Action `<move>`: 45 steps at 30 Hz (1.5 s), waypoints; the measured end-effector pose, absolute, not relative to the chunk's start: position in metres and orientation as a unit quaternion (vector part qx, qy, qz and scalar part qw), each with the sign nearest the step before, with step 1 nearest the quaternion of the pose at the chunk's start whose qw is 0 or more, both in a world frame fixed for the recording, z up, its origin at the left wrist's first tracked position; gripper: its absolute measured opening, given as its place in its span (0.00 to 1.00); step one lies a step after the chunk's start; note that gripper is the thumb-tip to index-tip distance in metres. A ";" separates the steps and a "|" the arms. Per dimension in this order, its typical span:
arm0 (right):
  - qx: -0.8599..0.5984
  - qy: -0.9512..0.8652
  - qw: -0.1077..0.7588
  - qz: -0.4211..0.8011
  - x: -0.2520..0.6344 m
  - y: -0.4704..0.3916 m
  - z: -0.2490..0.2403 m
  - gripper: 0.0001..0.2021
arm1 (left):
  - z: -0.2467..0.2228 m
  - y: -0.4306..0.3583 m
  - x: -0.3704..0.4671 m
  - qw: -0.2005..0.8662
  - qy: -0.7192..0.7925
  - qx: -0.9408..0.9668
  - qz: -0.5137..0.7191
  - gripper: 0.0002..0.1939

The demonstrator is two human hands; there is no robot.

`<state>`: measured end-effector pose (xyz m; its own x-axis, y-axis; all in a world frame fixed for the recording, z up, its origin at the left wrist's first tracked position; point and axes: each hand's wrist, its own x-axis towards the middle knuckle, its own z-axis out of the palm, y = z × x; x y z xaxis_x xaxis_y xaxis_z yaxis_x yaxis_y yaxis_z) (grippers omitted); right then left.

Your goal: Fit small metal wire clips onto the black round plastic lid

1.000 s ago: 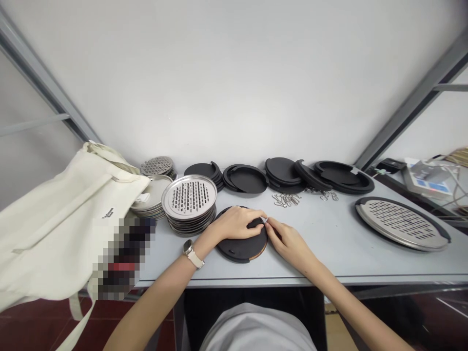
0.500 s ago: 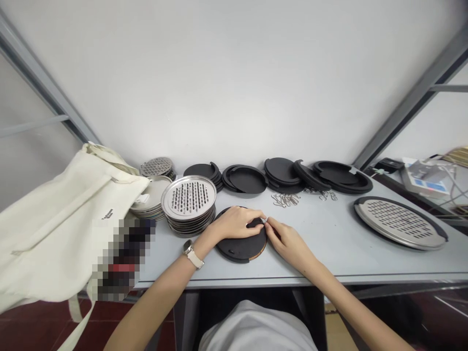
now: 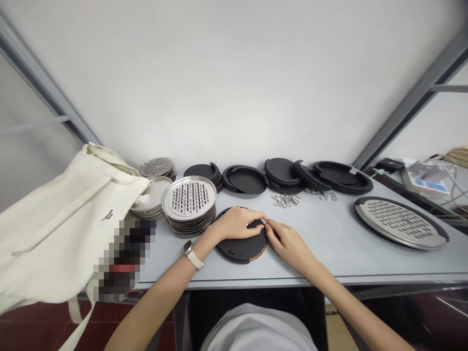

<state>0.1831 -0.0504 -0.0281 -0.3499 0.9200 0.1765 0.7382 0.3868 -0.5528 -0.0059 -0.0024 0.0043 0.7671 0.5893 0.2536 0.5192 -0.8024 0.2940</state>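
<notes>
left hand [image 3: 236, 223] presses flat on black disc [image 3: 242, 243] near tabletop [image 3: 329, 253] front edge; right hand [image 3: 288, 243] pinches small clip [image 3: 263, 221]; clip could slip if pinch loosens.

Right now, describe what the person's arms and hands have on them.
Both arms are bare to the bottom edge of the picture, with no sleeves or gloves. The left hand has a wristwatch with a round metal case and pale strap. The right hand wears nothing visible.

My left hand [image 3: 236, 223] covers much of the black disc [image 3: 241, 246]; a small metal piece [image 3: 263, 221] at my fingertips is too tiny to identify.
</notes>
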 end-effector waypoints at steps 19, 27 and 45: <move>-0.526 -0.778 0.263 0.219 0.183 -0.052 -0.027 0.11 | 0.004 -0.002 -0.006 0.113 0.302 0.932 0.166 0.12; -0.533 -0.756 0.296 0.237 0.182 -0.052 -0.025 0.13 | 0.004 -0.003 -0.005 0.105 0.303 0.932 0.167 0.12; -0.534 -0.747 0.318 0.236 0.183 -0.052 -0.029 0.13 | 0.004 -0.003 -0.005 0.110 0.295 0.935 0.164 0.12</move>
<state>0.1834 -0.0524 -0.0285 -0.2271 0.9481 0.2226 0.6475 0.3177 -0.6927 -0.0048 -0.0032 0.0041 0.7729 0.5869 0.2411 0.5147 -0.8022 0.3027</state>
